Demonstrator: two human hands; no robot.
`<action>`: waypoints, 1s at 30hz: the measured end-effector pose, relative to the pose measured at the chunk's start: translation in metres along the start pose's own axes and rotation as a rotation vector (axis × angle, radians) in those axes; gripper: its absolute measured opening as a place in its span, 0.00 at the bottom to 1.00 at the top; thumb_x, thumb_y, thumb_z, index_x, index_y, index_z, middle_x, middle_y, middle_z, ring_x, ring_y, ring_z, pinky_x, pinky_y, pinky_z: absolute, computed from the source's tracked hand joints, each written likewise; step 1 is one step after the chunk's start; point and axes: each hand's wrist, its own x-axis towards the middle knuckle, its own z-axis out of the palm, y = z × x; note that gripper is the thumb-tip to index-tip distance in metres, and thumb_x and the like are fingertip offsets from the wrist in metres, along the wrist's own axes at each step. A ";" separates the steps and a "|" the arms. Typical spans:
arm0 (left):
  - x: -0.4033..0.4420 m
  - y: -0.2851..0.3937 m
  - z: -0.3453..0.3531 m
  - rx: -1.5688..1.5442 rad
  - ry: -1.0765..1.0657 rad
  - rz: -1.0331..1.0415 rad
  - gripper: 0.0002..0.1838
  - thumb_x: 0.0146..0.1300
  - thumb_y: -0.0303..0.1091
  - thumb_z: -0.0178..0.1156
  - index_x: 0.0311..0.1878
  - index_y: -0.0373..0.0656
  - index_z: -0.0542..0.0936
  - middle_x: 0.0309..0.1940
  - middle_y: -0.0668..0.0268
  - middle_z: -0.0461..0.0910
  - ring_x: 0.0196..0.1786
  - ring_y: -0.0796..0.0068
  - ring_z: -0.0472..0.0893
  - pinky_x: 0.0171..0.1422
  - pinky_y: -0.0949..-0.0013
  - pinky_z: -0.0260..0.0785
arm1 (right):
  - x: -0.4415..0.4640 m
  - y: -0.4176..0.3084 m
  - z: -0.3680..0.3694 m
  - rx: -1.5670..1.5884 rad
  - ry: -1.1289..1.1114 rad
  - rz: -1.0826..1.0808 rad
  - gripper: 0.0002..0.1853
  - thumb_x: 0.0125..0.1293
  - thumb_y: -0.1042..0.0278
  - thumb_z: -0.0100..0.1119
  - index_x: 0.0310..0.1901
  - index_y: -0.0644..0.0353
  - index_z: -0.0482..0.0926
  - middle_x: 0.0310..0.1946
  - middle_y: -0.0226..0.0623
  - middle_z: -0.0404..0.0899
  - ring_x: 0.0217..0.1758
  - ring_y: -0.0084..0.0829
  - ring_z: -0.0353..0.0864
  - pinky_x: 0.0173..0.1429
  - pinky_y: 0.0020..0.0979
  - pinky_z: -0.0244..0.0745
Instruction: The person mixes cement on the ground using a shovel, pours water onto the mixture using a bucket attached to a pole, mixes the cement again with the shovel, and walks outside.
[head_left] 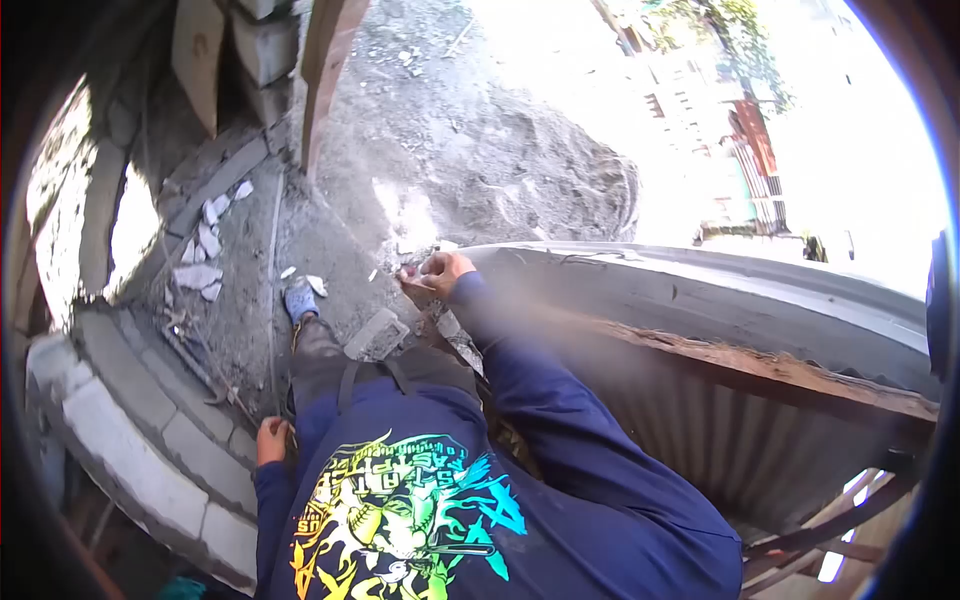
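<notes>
My right hand (442, 275) is stretched forward at the near end of a grey metal-edged beam (640, 275). Its fingers are pinched together. Something small and reddish shows by the fingertips, too small to name. My left hand (272, 440) hangs low beside my thigh, next to a curved concrete block wall (130, 440). Its fingers are curled and partly hidden, so what they hold, if anything, does not show. A thin dark rod (232, 400) runs along the floor close to this hand. Near my knees lies a grey block (377, 335).
Broken white pieces (200, 255) lie on the dusty floor at the left. A wooden post (325, 80) rises ahead, with a heap of grey sand (540, 160) beyond. A rough wooden beam (740, 365) and corrugated sheet (700, 440) flank my right arm.
</notes>
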 end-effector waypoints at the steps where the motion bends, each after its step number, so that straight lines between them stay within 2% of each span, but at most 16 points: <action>1: 0.008 0.001 -0.021 0.043 -0.081 -0.029 0.16 0.55 0.36 0.60 0.41 0.34 0.75 0.35 0.57 0.79 0.41 0.67 0.78 0.48 0.68 0.69 | -0.002 -0.010 -0.011 0.145 -0.012 0.025 0.09 0.51 0.64 0.62 0.31 0.58 0.79 0.25 0.32 0.81 0.29 0.24 0.79 0.36 0.27 0.73; 2: 0.006 0.044 -0.048 0.179 -0.147 -0.076 0.15 0.55 0.37 0.60 0.40 0.35 0.76 0.35 0.58 0.79 0.41 0.67 0.79 0.48 0.68 0.69 | 0.003 -0.006 -0.013 0.281 0.002 0.065 0.09 0.51 0.64 0.62 0.31 0.59 0.79 0.25 0.33 0.81 0.29 0.24 0.79 0.36 0.26 0.73; 4: 0.040 0.042 -0.092 0.239 -0.162 -0.046 0.15 0.55 0.37 0.59 0.40 0.34 0.76 0.35 0.57 0.79 0.40 0.67 0.79 0.47 0.67 0.69 | 0.001 0.009 -0.012 0.428 0.045 0.117 0.10 0.51 0.64 0.62 0.32 0.60 0.79 0.25 0.33 0.81 0.29 0.23 0.79 0.36 0.26 0.73; 6: 0.068 0.074 -0.127 0.311 0.010 0.039 0.16 0.56 0.37 0.59 0.42 0.35 0.75 0.34 0.61 0.79 0.39 0.70 0.78 0.44 0.69 0.69 | -0.014 0.014 -0.021 0.429 0.087 0.297 0.11 0.51 0.62 0.63 0.32 0.60 0.79 0.26 0.35 0.81 0.29 0.23 0.78 0.37 0.26 0.73; 7: 0.089 0.085 -0.138 0.322 0.011 0.057 0.16 0.56 0.37 0.59 0.42 0.35 0.75 0.34 0.61 0.79 0.39 0.70 0.78 0.44 0.69 0.69 | -0.016 0.025 -0.022 0.443 0.102 0.293 0.11 0.51 0.62 0.63 0.32 0.60 0.79 0.26 0.35 0.81 0.29 0.23 0.78 0.37 0.26 0.73; 9: 0.128 0.100 -0.152 -0.009 0.174 0.035 0.16 0.57 0.37 0.57 0.45 0.37 0.74 0.32 0.66 0.78 0.36 0.75 0.77 0.40 0.73 0.69 | -0.021 0.055 -0.019 0.195 0.195 0.327 0.12 0.52 0.60 0.63 0.32 0.61 0.80 0.25 0.37 0.80 0.27 0.24 0.78 0.35 0.28 0.73; 11: 0.159 0.124 -0.150 -0.069 0.153 0.007 0.15 0.58 0.35 0.56 0.46 0.38 0.73 0.33 0.68 0.76 0.35 0.79 0.75 0.38 0.75 0.69 | -0.017 0.063 -0.024 0.303 0.255 0.357 0.13 0.53 0.60 0.63 0.32 0.61 0.80 0.24 0.37 0.80 0.26 0.25 0.78 0.34 0.28 0.72; 13: 0.157 0.197 -0.132 0.024 0.030 -0.092 0.15 0.58 0.35 0.56 0.45 0.37 0.74 0.33 0.68 0.76 0.35 0.80 0.75 0.36 0.76 0.68 | -0.009 0.068 -0.024 0.449 0.326 0.379 0.15 0.54 0.56 0.63 0.31 0.63 0.80 0.22 0.37 0.79 0.21 0.26 0.76 0.29 0.28 0.71; 14: 0.173 0.199 -0.120 0.063 -0.024 -0.021 0.15 0.58 0.37 0.56 0.45 0.38 0.74 0.33 0.68 0.77 0.33 0.79 0.75 0.35 0.77 0.68 | -0.002 0.061 -0.030 0.632 0.260 0.422 0.19 0.55 0.52 0.62 0.30 0.64 0.79 0.19 0.35 0.77 0.17 0.23 0.74 0.25 0.26 0.69; 15: 0.188 0.201 -0.110 0.124 -0.107 0.056 0.16 0.58 0.38 0.56 0.45 0.38 0.75 0.34 0.67 0.78 0.33 0.78 0.76 0.35 0.77 0.68 | 0.008 0.061 -0.030 0.648 0.278 0.342 0.21 0.55 0.49 0.61 0.30 0.64 0.79 0.17 0.33 0.75 0.14 0.22 0.72 0.22 0.25 0.67; 17: 0.196 0.241 -0.085 0.246 -0.255 0.076 0.18 0.58 0.40 0.58 0.46 0.37 0.75 0.36 0.63 0.79 0.38 0.75 0.78 0.41 0.71 0.70 | 0.027 0.046 -0.042 0.627 0.192 0.422 0.24 0.55 0.44 0.59 0.31 0.64 0.80 0.18 0.34 0.75 0.18 0.22 0.74 0.22 0.26 0.68; 19: 0.210 0.267 -0.061 0.290 -0.283 0.191 0.19 0.57 0.41 0.58 0.47 0.37 0.75 0.37 0.61 0.79 0.40 0.72 0.78 0.46 0.69 0.69 | 0.054 0.050 -0.043 0.640 0.150 0.453 0.25 0.54 0.43 0.59 0.31 0.63 0.79 0.19 0.34 0.76 0.19 0.22 0.74 0.24 0.27 0.70; 23: 0.226 0.332 -0.027 0.321 -0.290 0.167 0.21 0.56 0.42 0.59 0.47 0.36 0.75 0.40 0.58 0.79 0.44 0.69 0.78 0.51 0.69 0.67 | 0.113 0.092 -0.028 0.748 0.113 0.427 0.24 0.53 0.44 0.60 0.30 0.63 0.79 0.19 0.34 0.77 0.19 0.22 0.74 0.27 0.27 0.71; 26: 0.240 0.353 -0.014 0.435 -0.321 0.134 0.25 0.56 0.46 0.61 0.48 0.34 0.74 0.43 0.57 0.78 0.47 0.69 0.77 0.54 0.69 0.65 | 0.129 0.120 -0.029 0.724 0.120 0.621 0.22 0.52 0.46 0.62 0.29 0.61 0.78 0.20 0.32 0.78 0.20 0.22 0.74 0.29 0.25 0.71; 28: 0.264 0.385 0.004 0.348 -0.327 -0.024 0.31 0.53 0.51 0.63 0.50 0.33 0.72 0.46 0.54 0.76 0.50 0.67 0.75 0.57 0.68 0.63 | 0.139 0.132 -0.041 0.754 0.127 0.600 0.21 0.52 0.46 0.62 0.29 0.61 0.78 0.21 0.32 0.79 0.20 0.21 0.74 0.29 0.25 0.71; 30: 0.270 0.433 0.016 0.364 -0.322 0.029 0.33 0.52 0.51 0.64 0.51 0.32 0.71 0.47 0.53 0.76 0.51 0.67 0.75 0.57 0.68 0.63 | 0.144 0.145 -0.052 0.776 0.136 0.549 0.20 0.52 0.49 0.62 0.30 0.61 0.79 0.22 0.33 0.79 0.21 0.21 0.75 0.30 0.25 0.71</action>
